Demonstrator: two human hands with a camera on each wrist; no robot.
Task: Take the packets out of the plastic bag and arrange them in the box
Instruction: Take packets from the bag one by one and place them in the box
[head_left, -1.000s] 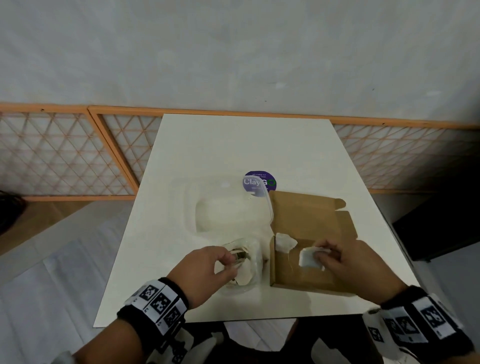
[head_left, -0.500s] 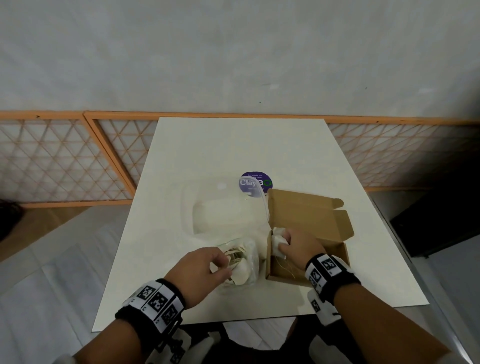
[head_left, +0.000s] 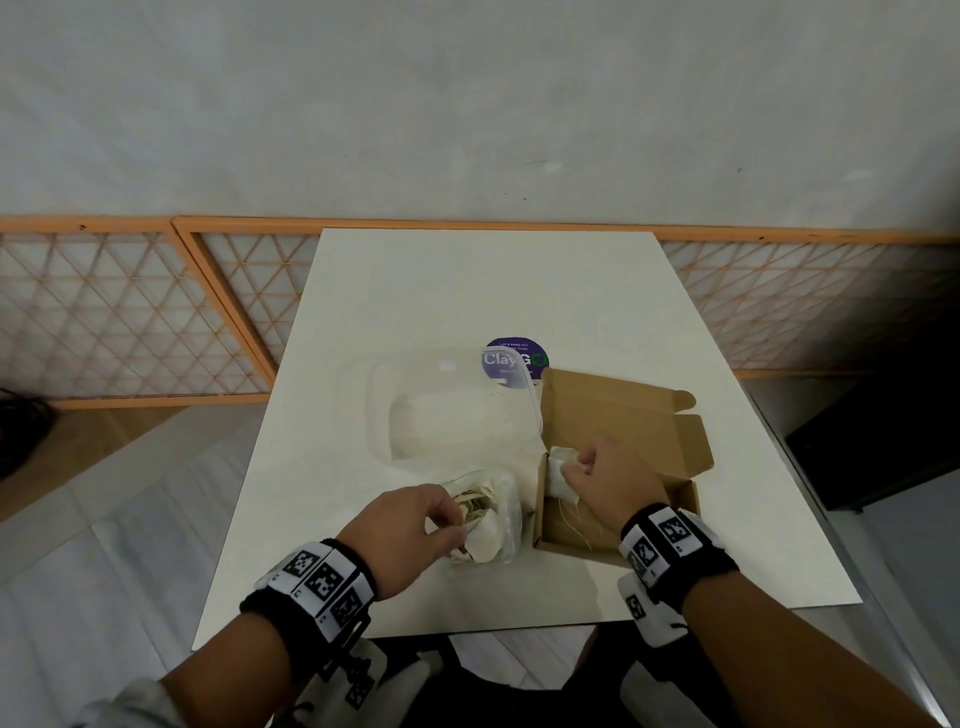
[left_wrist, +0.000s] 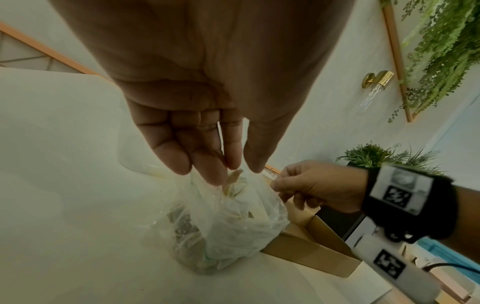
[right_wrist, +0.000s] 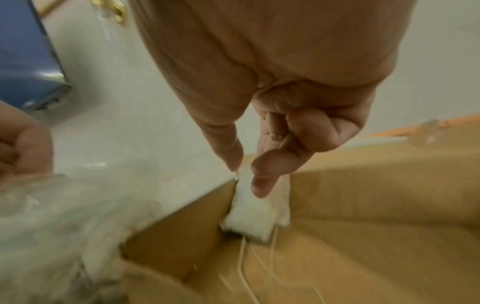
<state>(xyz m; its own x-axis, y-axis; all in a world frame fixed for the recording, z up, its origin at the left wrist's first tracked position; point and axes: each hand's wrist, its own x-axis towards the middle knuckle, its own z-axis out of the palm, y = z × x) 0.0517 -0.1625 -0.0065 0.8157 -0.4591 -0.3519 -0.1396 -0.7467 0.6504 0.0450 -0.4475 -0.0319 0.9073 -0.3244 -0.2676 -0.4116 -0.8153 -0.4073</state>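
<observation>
A clear plastic bag (head_left: 491, 519) (left_wrist: 223, 222) of white packets sits on the white table near its front edge. My left hand (head_left: 410, 535) (left_wrist: 221, 164) pinches the bag's top. To its right stands an open brown cardboard box (head_left: 618, 499) (right_wrist: 363, 226) with its lid folded back. My right hand (head_left: 608, 478) (right_wrist: 249, 174) pinches a white packet (head_left: 558, 470) (right_wrist: 252, 211) upright in the box's far left corner, beside another packet. Thin strings trail over the box floor.
A clear plastic container (head_left: 452, 415) lies behind the bag. A round purple sticker (head_left: 514, 361) is on the table behind the box. An orange lattice railing (head_left: 130, 312) runs behind the table. A dark cabinet (head_left: 883, 441) stands at the right.
My right hand carried the packet from the middle of the box to its far left corner, next to the packet lying there. My left hand kept hold of the bag.
</observation>
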